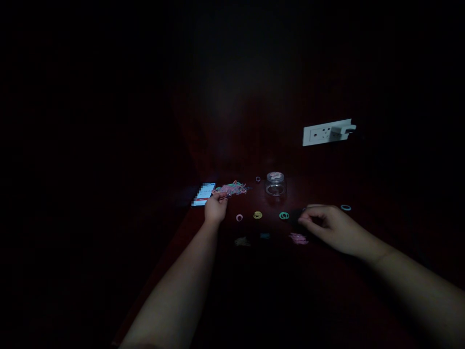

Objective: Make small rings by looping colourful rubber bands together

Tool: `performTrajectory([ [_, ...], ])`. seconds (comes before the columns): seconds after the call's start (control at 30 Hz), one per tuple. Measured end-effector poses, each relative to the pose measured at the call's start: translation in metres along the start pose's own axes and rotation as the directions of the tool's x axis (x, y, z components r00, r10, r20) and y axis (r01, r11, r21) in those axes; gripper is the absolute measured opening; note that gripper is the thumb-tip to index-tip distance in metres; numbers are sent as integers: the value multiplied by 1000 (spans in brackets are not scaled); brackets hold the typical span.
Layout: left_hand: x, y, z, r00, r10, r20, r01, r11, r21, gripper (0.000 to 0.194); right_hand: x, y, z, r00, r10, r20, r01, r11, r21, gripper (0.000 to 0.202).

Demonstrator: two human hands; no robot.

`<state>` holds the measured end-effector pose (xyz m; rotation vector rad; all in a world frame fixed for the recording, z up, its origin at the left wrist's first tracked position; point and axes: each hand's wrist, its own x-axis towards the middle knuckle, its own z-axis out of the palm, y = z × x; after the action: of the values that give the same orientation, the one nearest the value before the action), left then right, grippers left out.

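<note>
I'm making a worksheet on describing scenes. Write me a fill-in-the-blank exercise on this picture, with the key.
1. The left hand is at the mixed pile of bands, beside a lit-up mobile ____.
2. Between the pink ring and the green rings lie rings coloured ____.
3. In the picture, the white socket is above and to the ____ of the clear jar.

Missing words: phone; yellow; right.

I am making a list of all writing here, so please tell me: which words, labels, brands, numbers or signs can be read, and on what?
No text can be read.
Phone screen: small lines, too blurred.
Jar lid: pinkish patches, no legible lettering.
Wall socket: no legible marking.
Colourful pile: no legible lettering.
</note>
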<state>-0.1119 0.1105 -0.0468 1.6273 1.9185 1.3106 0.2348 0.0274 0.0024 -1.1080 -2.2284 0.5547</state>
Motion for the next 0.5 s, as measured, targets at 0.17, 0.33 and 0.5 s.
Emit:
performTrajectory([
  [0.17,1,-2,0,999,-23,-22,21,993,-119,21,-1,4,2,1000,-13,-6,13,1000,7,34],
  [0.33,-2,2,1,998,-48,-33,40,977,-212,21,0,5,3,999,-32,-19,32,999,-7,36],
  [0.5,-3,3,3,998,-50,-30,39,959,-281,25,-1,0,2,999,-28,-23,27,999,-17,36],
])
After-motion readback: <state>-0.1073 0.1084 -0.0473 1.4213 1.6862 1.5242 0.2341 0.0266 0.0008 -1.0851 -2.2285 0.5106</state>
